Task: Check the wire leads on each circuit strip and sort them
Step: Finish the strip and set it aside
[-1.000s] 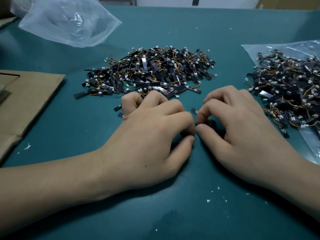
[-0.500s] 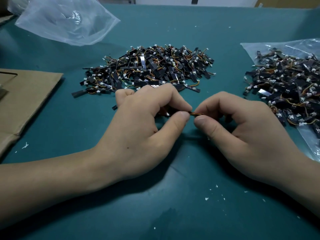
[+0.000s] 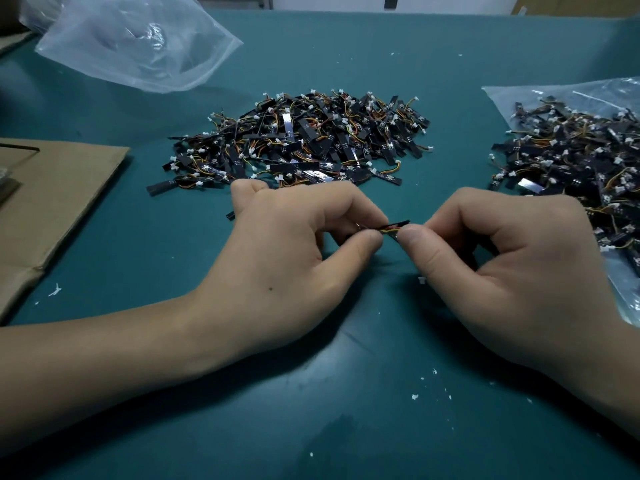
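Note:
One small black circuit strip (image 3: 394,227) with thin coloured wire leads is held just above the green mat, between both hands. My left hand (image 3: 294,258) pinches its left end with thumb and forefinger. My right hand (image 3: 512,268) pinches its right end the same way, and most of the strip is hidden by the fingertips. Behind the hands lies a large heap of similar strips (image 3: 304,140) with white connectors. A second heap of strips (image 3: 581,161) rests on a clear plastic bag (image 3: 519,95) at the right.
A crumpled clear plastic bag (image 3: 138,43) lies at the back left. Flat brown cardboard (image 3: 59,188) covers the left edge of the green mat (image 3: 311,410). A loose strip (image 3: 230,215) lies by my left hand. Small white flecks dot the mat near me.
Both hands have lifted from the mat, where they pressed together, and now hold one strip stretched between their fingertips. The hands have drawn slightly apart.

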A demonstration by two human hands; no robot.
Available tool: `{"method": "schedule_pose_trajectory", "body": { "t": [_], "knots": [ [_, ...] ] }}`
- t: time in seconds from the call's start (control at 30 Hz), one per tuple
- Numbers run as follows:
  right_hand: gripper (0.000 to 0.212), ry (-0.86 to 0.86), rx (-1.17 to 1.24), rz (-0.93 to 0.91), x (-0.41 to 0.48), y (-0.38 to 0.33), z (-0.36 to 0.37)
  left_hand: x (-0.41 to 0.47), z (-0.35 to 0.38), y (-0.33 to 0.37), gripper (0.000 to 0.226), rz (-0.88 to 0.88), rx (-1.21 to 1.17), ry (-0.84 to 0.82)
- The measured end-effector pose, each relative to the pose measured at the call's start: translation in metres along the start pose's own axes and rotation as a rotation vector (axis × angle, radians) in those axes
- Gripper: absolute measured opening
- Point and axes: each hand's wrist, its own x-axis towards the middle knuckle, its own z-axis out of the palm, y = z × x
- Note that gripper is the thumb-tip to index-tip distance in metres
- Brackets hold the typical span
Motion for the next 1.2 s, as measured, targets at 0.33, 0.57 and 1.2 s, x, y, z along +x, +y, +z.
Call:
{"method": "schedule_pose_trajectory", "body": {
  "t": [0.33, 0.57, 1.2],
  "knots": [
    [0.033, -0.211, 0.208, -0.005, 0.004, 0.007, -0.001, 0.001, -0.004, 0.0, 0.005, 0.065, -0.374, 0.0],
    [0.027, -0.178, 0.296, 0.012, 0.001, 0.004, -0.006, 0.001, -0.005, -0.001, 0.014, 0.037, -0.33, -0.109],
    [0.026, -0.32, 0.369, -0.023, 0.004, 0.002, -0.011, -0.008, 0.005, -0.007, 0.03, 0.104, -0.229, -0.281]
  ]
}}
